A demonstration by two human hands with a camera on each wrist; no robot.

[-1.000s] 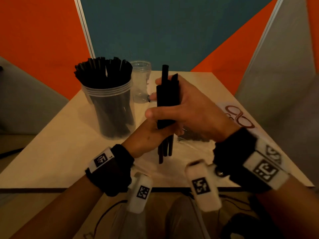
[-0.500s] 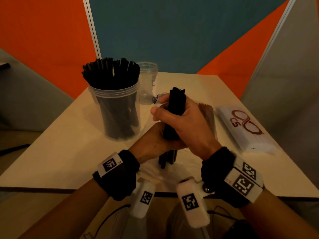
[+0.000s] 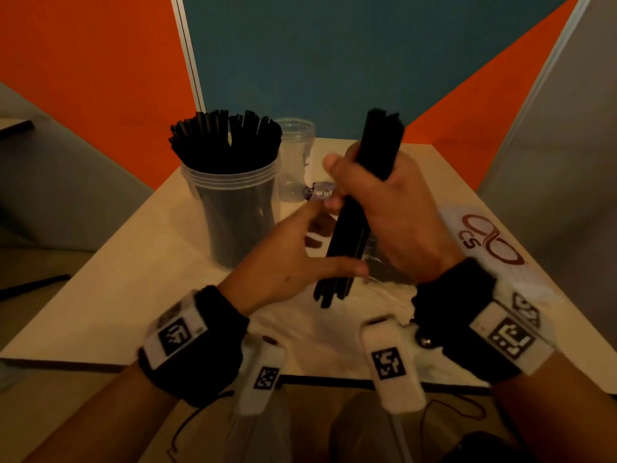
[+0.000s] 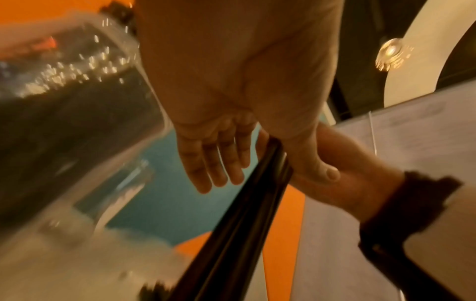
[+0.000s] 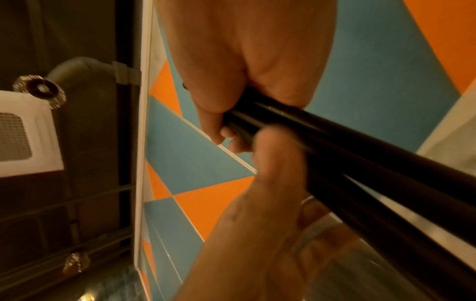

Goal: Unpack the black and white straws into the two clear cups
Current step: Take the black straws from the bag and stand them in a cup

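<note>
My right hand (image 3: 357, 185) grips a bundle of black straws (image 3: 354, 225), held tilted above the table with its top end raised. My left hand (image 3: 300, 255) is beside the bundle's lower part with fingers straight and thumb spread, holding nothing. The left wrist view shows the straight fingers (image 4: 213, 163) next to the bundle (image 4: 244, 213). In the right wrist view, my right hand's fingers (image 5: 221, 130) wrap the straws (image 5: 347, 158). A clear cup (image 3: 233, 202) packed with black straws stands at the left. An empty clear cup (image 3: 295, 155) stands behind it.
A packet with a red logo (image 3: 484, 245) lies on the table at the right. Crumpled clear wrapping (image 3: 334, 315) lies under my hands near the front edge of the table (image 3: 100, 295). Orange and blue wall panels close off the back.
My left hand let go of the bundle and opened. My right hand raised the black straws higher, so the top end stands well above the hand.
</note>
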